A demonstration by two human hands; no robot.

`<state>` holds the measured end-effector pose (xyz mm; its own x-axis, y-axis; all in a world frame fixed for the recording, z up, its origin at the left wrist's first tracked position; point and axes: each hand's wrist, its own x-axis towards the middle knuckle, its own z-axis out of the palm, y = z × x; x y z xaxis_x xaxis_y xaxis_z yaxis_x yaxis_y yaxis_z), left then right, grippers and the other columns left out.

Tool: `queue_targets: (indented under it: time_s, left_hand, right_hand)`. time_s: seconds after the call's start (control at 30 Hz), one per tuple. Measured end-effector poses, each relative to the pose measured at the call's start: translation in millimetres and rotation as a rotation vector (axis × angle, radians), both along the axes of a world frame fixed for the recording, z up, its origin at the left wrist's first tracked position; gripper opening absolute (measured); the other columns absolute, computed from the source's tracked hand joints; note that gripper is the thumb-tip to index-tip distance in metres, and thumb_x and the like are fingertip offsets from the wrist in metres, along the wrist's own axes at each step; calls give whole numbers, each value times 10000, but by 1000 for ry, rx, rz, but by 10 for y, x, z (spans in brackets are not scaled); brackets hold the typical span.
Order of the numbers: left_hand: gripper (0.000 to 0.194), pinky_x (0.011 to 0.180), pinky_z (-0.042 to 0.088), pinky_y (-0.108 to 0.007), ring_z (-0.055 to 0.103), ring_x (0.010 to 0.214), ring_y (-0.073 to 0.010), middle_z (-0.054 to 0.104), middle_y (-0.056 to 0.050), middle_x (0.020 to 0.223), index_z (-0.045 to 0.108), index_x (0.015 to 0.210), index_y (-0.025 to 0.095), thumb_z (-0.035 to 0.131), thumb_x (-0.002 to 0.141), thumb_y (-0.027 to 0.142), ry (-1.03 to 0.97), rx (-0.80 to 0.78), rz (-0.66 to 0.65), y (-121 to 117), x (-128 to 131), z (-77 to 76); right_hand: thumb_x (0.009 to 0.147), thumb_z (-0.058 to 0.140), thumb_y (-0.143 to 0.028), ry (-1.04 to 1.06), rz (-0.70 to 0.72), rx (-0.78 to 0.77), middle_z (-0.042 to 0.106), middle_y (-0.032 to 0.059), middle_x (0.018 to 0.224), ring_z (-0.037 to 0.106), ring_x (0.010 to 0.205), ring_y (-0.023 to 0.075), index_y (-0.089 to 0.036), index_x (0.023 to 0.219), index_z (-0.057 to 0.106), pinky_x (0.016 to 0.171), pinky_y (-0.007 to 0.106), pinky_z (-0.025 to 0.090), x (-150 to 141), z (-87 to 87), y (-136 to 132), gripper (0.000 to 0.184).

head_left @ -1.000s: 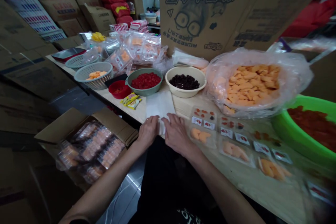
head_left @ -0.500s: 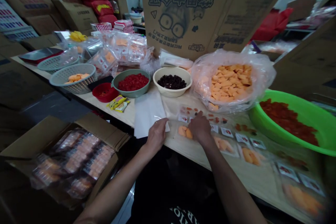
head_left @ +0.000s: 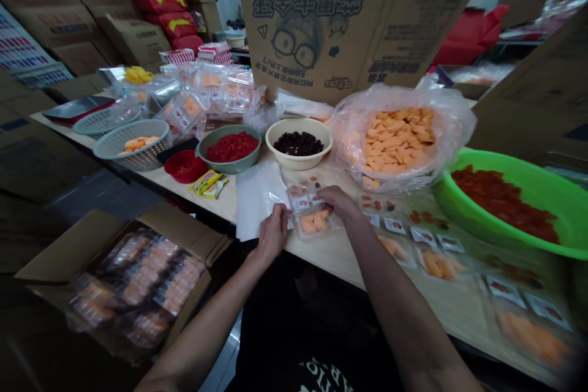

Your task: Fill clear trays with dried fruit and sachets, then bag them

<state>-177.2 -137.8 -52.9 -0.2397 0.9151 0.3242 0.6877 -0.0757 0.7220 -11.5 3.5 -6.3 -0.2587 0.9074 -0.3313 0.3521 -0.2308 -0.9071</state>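
Note:
My left hand [head_left: 274,232] pinches the near corner of a stack of clear plastic bags [head_left: 257,196] lying on the wooden table [head_left: 340,257]. My right hand [head_left: 339,201] grips a clear plastic snack tray [head_left: 310,208] with orange pieces in its front part and small red and dark bits behind. The tray sits tilted right beside the bags, between both hands. More filled trays [head_left: 422,251] lie in a row to the right along the table.
Behind stand a green bowl of red pieces [head_left: 229,148], a cream bowl of dark fruit [head_left: 299,144], a bagged heap of orange slices [head_left: 395,138] and a green basin [head_left: 509,202]. An open carton of packed trays [head_left: 138,272] sits on the floor at left. A large cardboard box [head_left: 340,18] stands behind.
My right hand has drawn the nearest tray leftward from the row toward the bags. My left hand has closed on the bags' corner. The view has shifted slightly.

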Motion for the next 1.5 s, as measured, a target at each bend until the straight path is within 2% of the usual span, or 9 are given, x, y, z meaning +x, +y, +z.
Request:
queue_targets:
  time_s: [0.17,0.33,0.57,0.67,0.8,1.1,1.23,1.37,1.5]
  left_hand:
    - [253,784,578,-283,705,974,-174,703,-79,1016,618,765,175,452,945,112,19,360,-43,15,-229,146]
    - [283,855,605,-340,692,992,-185,714,-103,1109,690,1119,164,486,943,77,332,421,-24,34,-340,397]
    - [463,932,582,-449,611,1158,-261,648,-175,1287,533,1396,141,435,953,45,522,460,-256,65,-24,486]
    - [510,973,559,-470,585,1227,-267,616,-196,1339,453,1475,152,465,970,82,455,493,-420,33,-9,550]
    - [585,1009,541,-502,559,1296,-266,570,-207,1403,371,1533,183,439,964,63,362,482,-570,-24,-108,597]
    - [684,1117,488,-537,386,1466,-292,488,-226,1493,232,1582,139,393,929,13,510,472,-602,-93,40,472]
    - [794,1151,454,-547,348,1486,-301,483,-239,1490,175,1596,114,454,865,-23,500,439,-648,-194,179,416]
    - [1009,1167,439,-530,307,1509,-292,390,-177,1577,104,1619,214,446,716,-79,458,152,-771,-334,158,457]
    - [949,1200,369,-564,255,1531,-294,316,-88,1633,249,1585,320,509,737,-19,378,-119,-712,-478,183,609]
  right_hand:
    - [643,673,-163,152,-114,-104,535,-37,539,505,489,96,-186,663,528,445,184,429,212,56,14,147]
    - [636,690,-143,278,-184,-166,604,-31,621,512,475,81,-183,830,612,392,154,392,929,347,-196,212]
    - [659,841,-348,466,369,-483,627,-10,663,542,495,86,-147,1012,731,422,177,438,1061,542,-1002,420]
    - [629,850,-350,453,393,-577,624,-11,671,532,508,80,-133,984,748,435,180,431,902,441,-1106,428]
    - [581,835,-260,463,185,-528,630,-6,675,492,522,65,-136,831,749,435,179,373,920,277,-996,293]
    - [569,766,-248,397,-75,-371,613,-10,654,495,525,88,-147,792,703,450,193,364,919,227,-1012,252]
    - [600,749,-299,409,-210,-257,623,-16,688,522,556,111,-170,1051,698,475,204,391,785,227,-1068,472]
    - [640,691,-306,387,-314,-147,565,-57,650,473,517,125,-195,1414,530,493,239,410,695,70,-1070,798]
    - [796,565,-311,45,-314,112,650,22,780,584,663,188,-166,1384,562,634,296,480,668,-123,-1026,605]
